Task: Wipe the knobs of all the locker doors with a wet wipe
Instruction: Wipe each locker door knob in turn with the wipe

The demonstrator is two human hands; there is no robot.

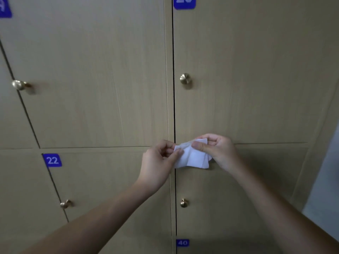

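Wet wipe point(192, 156): white, crumpled, partly folded, held up in front of the lockers where four doors meet, touching no knob. Left hand point(159, 162) pinches its left edge between thumb and curled fingers; right hand point(218, 151) pinches its upper right part, thumb on the front, fingers curled behind. Wipe spans the gap between the two hands and its lower half hangs free below both grips. Readable labels, all blue tags with white digits: "22" point(52, 160) on the top left corner of the lower left door, "40" point(182, 242) at the bottom by the centre seam, a tag at the top edge point(184, 2) cut off, looks like "20" but can't confirm, and another cut-off tag at the top left corner point(4, 10), unreadable. Four brass knobs in view: upper right door knob point(185, 79) above the wipe, well apart; lower right door knob point(183, 202) below the wipe, just right of the seam; upper left knob point(20, 85) and lower left knob point(65, 204) both far off to the left. Doors are tan wood grain point(100, 79), all closed.
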